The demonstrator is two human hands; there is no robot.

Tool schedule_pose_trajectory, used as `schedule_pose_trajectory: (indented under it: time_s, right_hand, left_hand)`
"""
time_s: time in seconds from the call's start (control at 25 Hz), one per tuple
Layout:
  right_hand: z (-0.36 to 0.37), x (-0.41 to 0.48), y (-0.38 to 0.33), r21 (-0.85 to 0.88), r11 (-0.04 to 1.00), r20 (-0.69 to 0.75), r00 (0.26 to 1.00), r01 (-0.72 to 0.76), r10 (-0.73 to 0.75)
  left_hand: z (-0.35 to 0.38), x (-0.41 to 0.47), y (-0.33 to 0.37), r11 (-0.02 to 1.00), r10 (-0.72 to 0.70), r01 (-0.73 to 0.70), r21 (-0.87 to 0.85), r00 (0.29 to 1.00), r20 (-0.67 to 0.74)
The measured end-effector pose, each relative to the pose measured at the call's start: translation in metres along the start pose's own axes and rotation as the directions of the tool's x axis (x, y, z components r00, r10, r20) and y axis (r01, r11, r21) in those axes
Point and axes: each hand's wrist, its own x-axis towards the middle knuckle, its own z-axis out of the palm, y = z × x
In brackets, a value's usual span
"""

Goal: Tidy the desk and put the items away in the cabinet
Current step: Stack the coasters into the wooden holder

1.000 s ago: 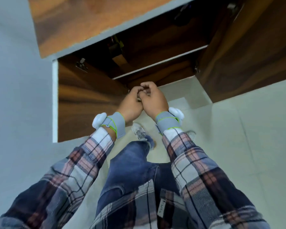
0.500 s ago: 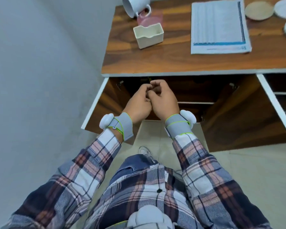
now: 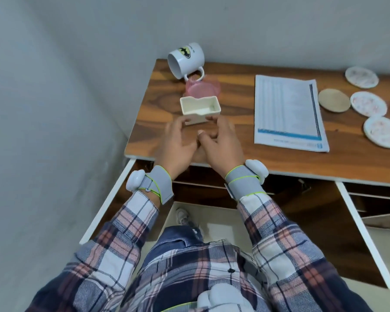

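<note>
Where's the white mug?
In the head view, the white mug lies on its side at the far left corner of the desk, behind the pink cup.

Desk (image 3: 234, 140) holdings: one white mug (image 3: 186, 60), one pink translucent cup (image 3: 204, 87), one white rectangular holder (image 3: 199, 109), one printed sheet (image 3: 287, 111), three white speckled coasters (image 3: 368, 103), two tan coasters (image 3: 334, 100); beneath, two open cabinet doors (image 3: 320, 221).

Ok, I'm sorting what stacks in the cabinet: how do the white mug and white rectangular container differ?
The mug lies tipped on its side; the container stands upright, opening up. The mug is round, handled, with a logo; the container is rectangular and plain. The mug sits unheld; the left hand and right hand reach the container's near side. Both are white and look empty.
</note>
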Motion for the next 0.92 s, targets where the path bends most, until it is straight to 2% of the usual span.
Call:
schedule_pose_trajectory:
  time_s: [0.08, 0.2, 0.28, 0.36, 0.44, 0.56, 0.68, 0.8, 0.92]
  right_hand:
    - [0.003, 0.030, 0.002, -0.051, 0.999, -0.035, 0.999, 0.001, -0.003]
    - [0.015, 0.072, 0.003, -0.187, 0.982, -0.079, 0.997, -0.026, 0.011]
    - [0.021, 0.085, 0.011, -0.273, 0.962, -0.051, 0.999, -0.026, 0.013]
    - [0.027, 0.089, 0.022, -0.351, 0.934, 0.022, 0.997, -0.066, 0.079]
    - [0.027, 0.087, 0.032, -0.379, 0.917, 0.043, 0.988, -0.121, 0.149]
    - [0.010, 0.092, 0.036, -0.372, 0.907, -0.014, 0.979, -0.195, 0.205]
    - [-0.016, 0.090, 0.034, -0.408, 0.896, -0.055, 0.985, -0.173, 0.165]
    - [-0.062, 0.068, 0.052, -0.341, 0.919, -0.134, 0.978, -0.196, 0.159]
    - [-0.117, 0.035, 0.077, -0.268, 0.921, -0.231, 0.947, -0.282, 0.222]
  left_hand:
    - [-0.007, 0.037, -0.011, 0.998, -0.063, 0.063, 0.005, 0.995, -0.071]
    - [-0.011, 0.085, -0.026, 0.978, -0.195, 0.192, -0.083, 0.980, -0.029]
    - [-0.004, 0.098, -0.032, 0.956, -0.272, 0.275, -0.106, 0.961, 0.040]
    - [0.006, 0.109, -0.037, 0.939, -0.310, 0.319, -0.131, 0.947, 0.084]
    - [0.015, 0.114, -0.038, 0.940, -0.324, 0.331, -0.085, 0.942, 0.083]
    - [0.029, 0.112, -0.030, 0.955, -0.291, 0.296, -0.012, 0.946, 0.143]
    - [0.047, 0.103, -0.015, 0.971, -0.238, 0.235, 0.037, 0.952, 0.193]
    - [0.083, 0.092, 0.023, 0.986, -0.163, 0.168, -0.003, 0.960, 0.226]
    - [0.134, 0.074, 0.069, 0.993, -0.090, 0.109, -0.050, 0.952, 0.291]
